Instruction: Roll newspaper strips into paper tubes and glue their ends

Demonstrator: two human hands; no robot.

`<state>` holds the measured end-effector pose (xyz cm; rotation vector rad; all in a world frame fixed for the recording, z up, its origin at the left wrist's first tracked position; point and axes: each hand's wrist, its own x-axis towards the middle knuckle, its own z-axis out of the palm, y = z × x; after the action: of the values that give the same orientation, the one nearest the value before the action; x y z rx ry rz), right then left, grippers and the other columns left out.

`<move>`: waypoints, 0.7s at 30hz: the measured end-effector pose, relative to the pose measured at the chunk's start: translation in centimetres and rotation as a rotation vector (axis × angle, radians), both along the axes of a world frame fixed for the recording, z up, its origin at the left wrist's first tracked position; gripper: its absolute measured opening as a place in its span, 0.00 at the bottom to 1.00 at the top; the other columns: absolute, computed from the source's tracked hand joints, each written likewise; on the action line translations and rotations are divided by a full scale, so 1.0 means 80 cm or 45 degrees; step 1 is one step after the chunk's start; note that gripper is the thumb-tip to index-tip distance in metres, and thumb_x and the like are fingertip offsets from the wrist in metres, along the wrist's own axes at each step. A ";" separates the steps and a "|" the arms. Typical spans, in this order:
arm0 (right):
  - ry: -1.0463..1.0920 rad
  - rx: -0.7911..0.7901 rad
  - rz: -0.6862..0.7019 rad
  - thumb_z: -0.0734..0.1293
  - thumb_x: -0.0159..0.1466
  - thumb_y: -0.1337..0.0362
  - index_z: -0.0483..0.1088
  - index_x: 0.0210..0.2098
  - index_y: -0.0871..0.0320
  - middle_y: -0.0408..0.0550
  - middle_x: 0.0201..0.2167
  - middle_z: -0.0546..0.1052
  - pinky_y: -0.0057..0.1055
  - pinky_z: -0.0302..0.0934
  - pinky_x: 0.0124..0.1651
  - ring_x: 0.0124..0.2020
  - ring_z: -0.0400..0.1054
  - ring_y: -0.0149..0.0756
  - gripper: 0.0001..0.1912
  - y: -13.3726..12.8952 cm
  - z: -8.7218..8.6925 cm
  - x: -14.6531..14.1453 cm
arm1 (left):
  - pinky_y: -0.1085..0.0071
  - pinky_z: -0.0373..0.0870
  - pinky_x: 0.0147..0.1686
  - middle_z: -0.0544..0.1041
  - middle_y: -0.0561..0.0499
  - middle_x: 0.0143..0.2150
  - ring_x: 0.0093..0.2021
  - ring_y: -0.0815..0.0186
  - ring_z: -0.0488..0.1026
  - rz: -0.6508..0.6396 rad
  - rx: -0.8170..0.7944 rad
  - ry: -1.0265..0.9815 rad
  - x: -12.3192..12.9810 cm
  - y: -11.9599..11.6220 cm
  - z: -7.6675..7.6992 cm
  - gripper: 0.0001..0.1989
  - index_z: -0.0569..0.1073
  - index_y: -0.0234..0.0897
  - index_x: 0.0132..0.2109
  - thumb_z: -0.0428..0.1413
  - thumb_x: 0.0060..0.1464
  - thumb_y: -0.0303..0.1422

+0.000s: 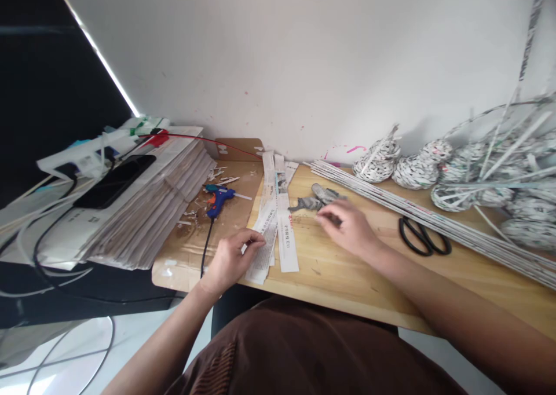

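Note:
Long printed newspaper strips (pixel 287 244) lie overlapping on the wooden table in front of me. My left hand (pixel 234 257) is over their left edge, thumb and fingertips drawn together; whether anything thin is between them I cannot make out. To the right of the strips, my right hand (pixel 347 226) has its fingers curled in, slightly blurred, and their contents do not show. Just beyond its fingertips rest grey, crumpled cloth-like pieces (pixel 306 203), partly covered by the hand.
A blue glue gun (pixel 221 201) lies on cardboard (pixel 237 221) among white scraps. Black-handled scissors (pixel 417 238) sit beneath rolled paper sticks (pixel 391 201). Woven paper shapes (pixel 417 169) line the back right. At left, a phone (pixel 115 180) and cables top a paper stack (pixel 160 209).

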<state>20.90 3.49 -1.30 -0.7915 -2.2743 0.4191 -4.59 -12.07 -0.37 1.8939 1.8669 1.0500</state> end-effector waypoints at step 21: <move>0.337 -1.138 0.392 0.62 0.63 0.45 0.75 0.30 0.61 0.46 0.23 0.73 0.28 0.55 0.26 0.23 0.63 0.30 0.24 0.003 -0.007 -0.061 | 0.70 0.74 0.40 0.79 0.47 0.44 0.41 0.65 0.77 0.183 0.016 -0.328 0.018 0.022 -0.008 0.12 0.76 0.39 0.47 0.57 0.56 0.35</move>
<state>16.01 3.71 -1.89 -0.7186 -1.9080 1.6445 -3.14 -10.34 -0.97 1.5626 1.8695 1.2859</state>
